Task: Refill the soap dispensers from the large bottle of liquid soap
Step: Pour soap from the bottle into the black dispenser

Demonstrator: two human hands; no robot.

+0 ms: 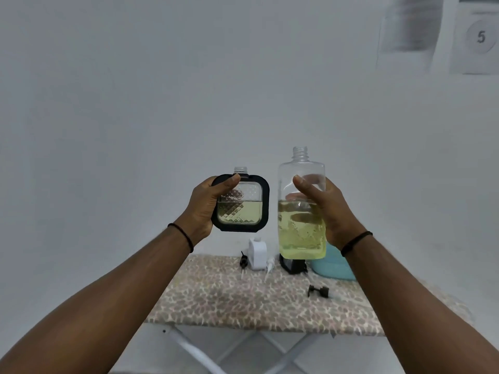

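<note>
My left hand (pixel 205 209) holds up a small square dispenser (pixel 243 209) with a black rim and clear patterned glass, about half full of yellow-green soap, its neck uncapped. My right hand (pixel 324 209) grips a taller clear bottle (pixel 299 228), upright, uncapped, a little over half full of the same liquid. Both are raised side by side above the table, apart from each other.
Below is a small table with a leopard-print cover (pixel 243 300) against a white wall. On it stand a white dispenser (pixel 258 253), a black pump (pixel 243 261), a white pump (pixel 269 268), a black dispenser (pixel 293 264), a teal container (pixel 334 265) and a loose black pump head (pixel 318 291).
</note>
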